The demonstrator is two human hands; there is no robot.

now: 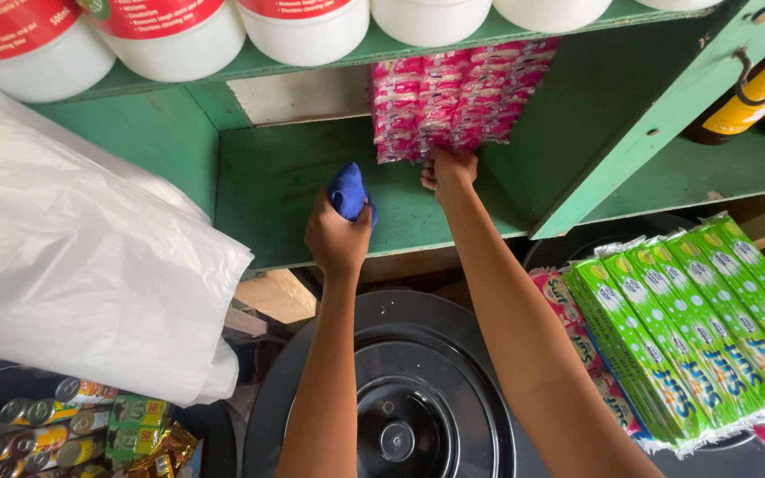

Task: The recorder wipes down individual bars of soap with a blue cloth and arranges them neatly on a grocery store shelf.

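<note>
Shelf (294, 190) bare under left hand (336, 237), grip closed on blue cloth (348, 191); right hand (447, 170) pinching pink sachets (453, 99).

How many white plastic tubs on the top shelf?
6 white plastic tubs in view, left to right. All cropped at the frame top; more may sit out of view.

Small shop. Green shelves (312, 190) stocked with white tubs (303, 31), pink sachet strips (453, 97). Green soap packs (692, 327), tins (42, 434) below.
</note>
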